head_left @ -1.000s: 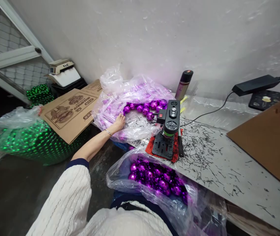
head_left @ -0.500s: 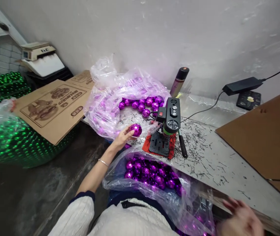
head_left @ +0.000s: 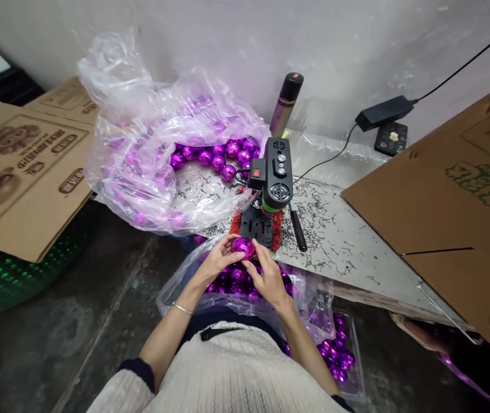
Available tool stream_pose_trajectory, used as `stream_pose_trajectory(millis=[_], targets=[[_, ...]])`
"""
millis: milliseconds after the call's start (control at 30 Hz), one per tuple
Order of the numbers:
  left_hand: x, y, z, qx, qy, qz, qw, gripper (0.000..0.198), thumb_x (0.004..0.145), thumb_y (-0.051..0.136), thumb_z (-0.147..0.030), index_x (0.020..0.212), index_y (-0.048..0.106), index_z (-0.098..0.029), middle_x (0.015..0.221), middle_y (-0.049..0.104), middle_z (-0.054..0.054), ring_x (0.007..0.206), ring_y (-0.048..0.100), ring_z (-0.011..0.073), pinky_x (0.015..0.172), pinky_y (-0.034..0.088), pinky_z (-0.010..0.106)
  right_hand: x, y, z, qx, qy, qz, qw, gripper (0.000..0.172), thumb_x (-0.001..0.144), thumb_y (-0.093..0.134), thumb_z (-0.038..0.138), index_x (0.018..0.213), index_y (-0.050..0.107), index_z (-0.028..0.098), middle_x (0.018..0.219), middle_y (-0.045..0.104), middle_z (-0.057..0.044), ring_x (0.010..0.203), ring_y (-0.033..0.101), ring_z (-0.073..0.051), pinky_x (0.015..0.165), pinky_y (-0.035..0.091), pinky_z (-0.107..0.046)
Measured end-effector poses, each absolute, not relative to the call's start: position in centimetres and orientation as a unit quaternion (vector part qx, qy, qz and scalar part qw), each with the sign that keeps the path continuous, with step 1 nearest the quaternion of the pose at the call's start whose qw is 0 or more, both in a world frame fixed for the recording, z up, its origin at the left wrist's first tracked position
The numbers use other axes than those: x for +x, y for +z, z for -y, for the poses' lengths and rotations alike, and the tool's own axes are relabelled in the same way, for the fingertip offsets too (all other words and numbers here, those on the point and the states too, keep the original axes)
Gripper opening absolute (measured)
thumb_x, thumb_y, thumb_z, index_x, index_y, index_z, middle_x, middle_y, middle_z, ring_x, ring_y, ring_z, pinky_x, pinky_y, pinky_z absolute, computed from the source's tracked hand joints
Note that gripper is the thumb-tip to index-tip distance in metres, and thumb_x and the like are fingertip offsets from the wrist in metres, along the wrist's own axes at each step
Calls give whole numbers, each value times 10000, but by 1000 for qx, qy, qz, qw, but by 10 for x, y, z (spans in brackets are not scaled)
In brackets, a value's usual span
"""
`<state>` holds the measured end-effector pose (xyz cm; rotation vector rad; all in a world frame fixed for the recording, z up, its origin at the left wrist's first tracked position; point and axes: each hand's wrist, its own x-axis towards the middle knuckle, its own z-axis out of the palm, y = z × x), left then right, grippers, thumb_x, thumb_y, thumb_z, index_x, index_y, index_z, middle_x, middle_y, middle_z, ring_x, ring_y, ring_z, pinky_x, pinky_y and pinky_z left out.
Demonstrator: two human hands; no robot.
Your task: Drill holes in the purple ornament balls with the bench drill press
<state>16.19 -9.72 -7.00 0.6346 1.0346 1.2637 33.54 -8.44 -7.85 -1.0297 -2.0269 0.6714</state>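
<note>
Between my hands is a shiny purple faceted ball (head_left: 243, 247), held just in front of a small black drill press (head_left: 279, 172). My left hand (head_left: 219, 258) has its fingers and thumb round the ball's left side. Against its right side press the fingertips of my right hand (head_left: 268, 275). Beneath them, a clear plastic bag (head_left: 176, 292) lies open on my lap with many more purple balls (head_left: 238, 275) in it. The press has a dark slotted base plate (head_left: 257, 226) on a red mat and a black-gripped lever (head_left: 298, 230).
Black shavings litter the grey table (head_left: 356, 258). A large plastic bag (head_left: 141, 189) of purple balls lies at left, a spray can (head_left: 286, 103) behind. Cardboard (head_left: 455, 201) leans right; a flattened carton (head_left: 25, 166) is left. A clear bin (head_left: 356, 355) of balls stands below right.
My right hand has come from the lower right to the ball and now touches it. My left hand has brought the ball nearer to me. The view has shifted.
</note>
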Motion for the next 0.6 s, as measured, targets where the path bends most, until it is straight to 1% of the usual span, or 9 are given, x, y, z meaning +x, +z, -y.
stream_pose_trajectory(millis=[67,100,167,200,300,367,500,600], targets=[[150,-67,85,311,513,-450,662,618,604,962,-310,1161,715,-205,1141,754,59,1060,708,220,996,541,337,341,-74,79,-400,285,785,378,508,1007,529,370,1497,467,253,1317,691,-124,1157,705,-212,989,604,-370],[146,-66,77,311,510,-446,666,618,620,953,-340,1174,714,-204,1148,755,65,1052,715,221,989,548,343,343,-73,77,-409,294,772,388,486,1011,519,362,1482,486,248,1285,707,-121,1080,728,-195,953,614,-355],[146,-68,60,281,551,-444,648,592,678,909,-452,1169,705,-191,1141,757,72,1025,725,216,973,556,352,347,-71,75,-438,307,737,413,435,1017,504,350,1436,538,235,1223,737,-117,945,745,-166,878,627,-328],[149,-71,51,259,586,-447,624,588,705,880,-508,1160,693,-184,1130,759,73,1013,728,210,972,555,352,349,-71,74,-455,308,721,422,407,1016,506,353,1399,572,232,1198,749,-115,916,746,-162,853,628,-321],[166,-84,31,227,666,-480,524,627,729,843,-578,1175,638,-188,1113,761,68,1021,727,198,1004,532,350,356,-74,76,-496,305,694,424,345,1002,534,386,1284,656,231,1159,767,-109,926,753,-179,844,627,-333],[179,-94,24,246,673,-516,469,646,735,835,-587,1196,607,-195,1107,761,73,1048,723,211,1019,519,357,362,-78,81,-510,305,689,415,328,998,538,394,1248,676,232,1141,773,-103,947,757,-192,865,624,-349],[194,-109,22,330,632,-587,384,599,831,743,-599,1237,577,-191,1180,738,121,1151,696,260,1060,481,409,371,-86,92,-506,313,702,392,296,1002,527,364,1202,704,236,1140,777,-92,1049,746,-203,932,615,-358],[198,-114,24,413,552,-666,286,510,888,716,-533,1250,594,-196,1211,724,128,1200,663,278,1130,388,459,376,-92,102,-502,319,712,373,297,1006,516,347,1201,709,234,1141,780,-89,1060,747,-198,941,619,-351]])
